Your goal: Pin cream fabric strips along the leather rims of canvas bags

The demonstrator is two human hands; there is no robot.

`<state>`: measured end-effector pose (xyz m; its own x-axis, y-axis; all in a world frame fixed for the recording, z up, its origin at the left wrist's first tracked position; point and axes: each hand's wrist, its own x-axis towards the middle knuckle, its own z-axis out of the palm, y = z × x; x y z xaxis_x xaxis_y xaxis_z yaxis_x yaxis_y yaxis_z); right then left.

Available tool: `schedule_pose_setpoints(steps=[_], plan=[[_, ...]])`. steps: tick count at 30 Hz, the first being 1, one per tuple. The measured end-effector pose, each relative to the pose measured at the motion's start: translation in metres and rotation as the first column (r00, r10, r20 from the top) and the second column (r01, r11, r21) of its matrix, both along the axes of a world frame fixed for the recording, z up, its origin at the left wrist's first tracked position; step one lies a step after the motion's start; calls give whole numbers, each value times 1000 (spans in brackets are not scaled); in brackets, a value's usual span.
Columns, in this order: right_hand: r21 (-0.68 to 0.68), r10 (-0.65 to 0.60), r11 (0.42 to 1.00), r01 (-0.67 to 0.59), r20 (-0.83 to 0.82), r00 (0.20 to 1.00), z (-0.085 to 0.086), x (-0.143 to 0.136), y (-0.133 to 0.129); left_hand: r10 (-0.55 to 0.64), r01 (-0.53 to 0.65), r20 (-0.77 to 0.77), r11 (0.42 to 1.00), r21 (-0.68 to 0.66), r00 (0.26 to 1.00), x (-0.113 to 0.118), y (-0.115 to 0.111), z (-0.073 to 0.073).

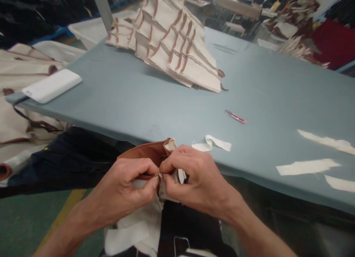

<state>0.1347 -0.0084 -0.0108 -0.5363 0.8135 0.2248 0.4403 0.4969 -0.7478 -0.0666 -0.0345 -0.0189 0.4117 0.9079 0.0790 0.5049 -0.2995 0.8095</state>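
A cream fabric bag piece (138,216) with brown trim (146,150) rests on my lap, against the near edge of the table. My left hand (133,183) pinches its edge between thumb and forefinger. Right beside it, my right hand (191,175) pinches the same seam, the fingertips of both hands almost touching. What exactly lies between the fingertips is mostly hidden. A white strip (126,236) lies over the fabric below my left hand.
On the blue-grey table (263,94) lie pink-handled thread snips (235,116), a curled white strip (212,143) and several flat strips (307,166). Stacked cream pieces with brown trim (172,42) stand at the back. A white device (52,85) sits at the left corner.
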Motion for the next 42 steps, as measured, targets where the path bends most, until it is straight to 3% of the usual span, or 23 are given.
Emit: schedule_pose_setpoints(steps=[3, 7, 10, 13, 16, 19, 22, 26, 31, 37, 42], plan=[[-229, 10, 973, 0, 42, 999, 6, 0, 4, -8, 8, 5, 999, -43, 1000, 0, 1, 1], [-377, 50, 926, 0, 124, 991, 16, 1, 9, -14, 14, 1, 997, -74, 1000, -1, 1, 1], [-352, 152, 931, -96, 135, 979, 19, 3, 12, -48, 47, -1, 989, -139, 999, -4, 0, -2], [-122, 267, 962, -244, 239, 934, 19, 3, 16, -78, 79, 11, 977, -199, 997, -8, 1, -8], [38, 324, 935, -353, 318, 891, 17, 2, 21, -67, 74, 32, 954, -291, 997, -11, 2, -13], [-84, 394, 919, -385, 235, 889, 14, 5, 28, -61, 75, 48, 912, -404, 997, -14, 1, -14], [-273, 423, 884, -380, 120, 898, 10, 10, 34, -69, 86, 54, 899, -429, 996, -15, -1, -13], [-381, 412, 856, -349, 96, 906, 10, 10, 37, -71, 80, 37, 933, -351, 997, -14, 0, -11], [-300, 333, 918, -260, 225, 916, 19, 5, 32, -103, 95, -45, 983, -159, 994, -12, 5, -5], [-201, 249, 962, -183, 380, 891, 26, 0, 26, -121, 113, -184, 992, -54, 975, -8, 12, 7], [-233, 171, 967, -100, 308, 936, 22, 0, 17, -75, 85, -169, 995, 53, 983, -3, 13, 6]])
